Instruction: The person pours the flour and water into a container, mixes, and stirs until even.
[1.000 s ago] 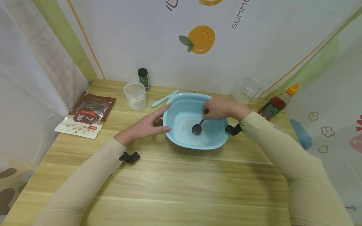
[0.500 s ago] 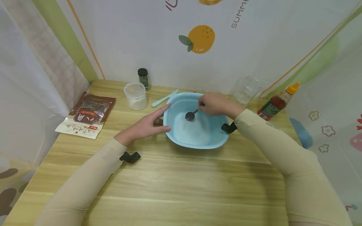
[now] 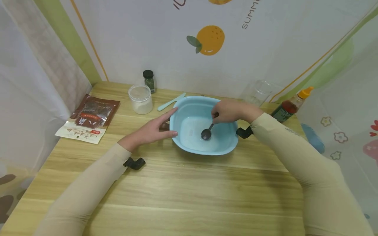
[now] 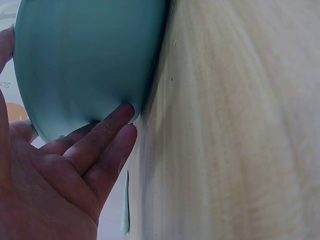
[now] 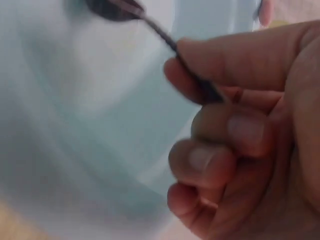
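Observation:
A light blue plastic basin (image 3: 184,144) stands on the wooden table, with a whitish layer over its bottom. My left hand (image 3: 150,131) rests against the basin's left side, thumb and index finger spread at the rim. In the left wrist view, the other fingers (image 4: 107,132) touch the outer wall low down, nearly straight. With thumb and fingers, my right hand (image 3: 228,112) pinches the handle of a dark spoon (image 3: 206,134). The spoon's bowl is down inside the basin. Its handle end is hidden in the hand; the right wrist view is blurred.
Behind the basin's left lie a pale green spatula-like utensil (image 3: 171,102), a clear jar of white powder (image 3: 141,101) and a black-capped spice bottle (image 3: 149,81). A brown-and-cream packet (image 3: 90,118) lies left. At back right stand a clear cup (image 3: 259,92) and a red sauce bottle (image 3: 287,108).
The spoon swung toward the back left of the basin half a second ago, and is now back near the middle with my right hand. My left hand keeps its place on the basin.

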`<state>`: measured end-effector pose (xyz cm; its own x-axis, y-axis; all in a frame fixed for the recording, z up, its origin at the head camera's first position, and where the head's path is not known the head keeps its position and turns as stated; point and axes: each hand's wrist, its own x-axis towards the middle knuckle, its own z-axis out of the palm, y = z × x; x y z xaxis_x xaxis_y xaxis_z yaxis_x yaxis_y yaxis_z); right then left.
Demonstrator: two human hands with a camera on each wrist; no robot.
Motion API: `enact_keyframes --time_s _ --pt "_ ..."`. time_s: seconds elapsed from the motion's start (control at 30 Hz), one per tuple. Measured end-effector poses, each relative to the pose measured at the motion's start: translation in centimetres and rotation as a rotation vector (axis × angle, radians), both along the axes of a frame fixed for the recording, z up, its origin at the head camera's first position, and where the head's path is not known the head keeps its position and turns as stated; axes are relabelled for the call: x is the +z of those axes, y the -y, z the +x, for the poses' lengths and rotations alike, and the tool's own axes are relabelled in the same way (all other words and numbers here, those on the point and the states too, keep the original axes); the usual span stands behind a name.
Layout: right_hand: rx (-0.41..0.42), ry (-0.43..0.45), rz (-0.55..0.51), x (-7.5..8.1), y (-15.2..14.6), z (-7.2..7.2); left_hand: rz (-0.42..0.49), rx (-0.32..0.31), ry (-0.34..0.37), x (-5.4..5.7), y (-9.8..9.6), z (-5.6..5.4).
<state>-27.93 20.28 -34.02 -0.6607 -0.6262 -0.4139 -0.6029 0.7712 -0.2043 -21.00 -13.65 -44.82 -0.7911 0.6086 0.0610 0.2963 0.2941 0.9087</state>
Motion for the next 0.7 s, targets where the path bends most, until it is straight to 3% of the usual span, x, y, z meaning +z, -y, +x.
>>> enact_keyframes --time_s 0.13,0.23,0.53,0.7 --pt "0.027 0.043 -0.050 -0.3 1.3 0.2 0.004 0.003 -0.005 -0.1 0.0 -0.1" --pt "-0.001 0.035 -0.080 -0.5 2.0 0.2 0.007 -0.001 -0.005 -0.1 0.0 0.0" --pt "-0.122 -0.213 -0.016 -0.6 1.1 -0.4 0.005 -0.002 -0.012 0.0 -0.2 0.0" --pt "-0.120 -0.216 0.020 -0.1 0.2 -0.5 0.012 0.001 0.001 -0.1 0.0 0.0"
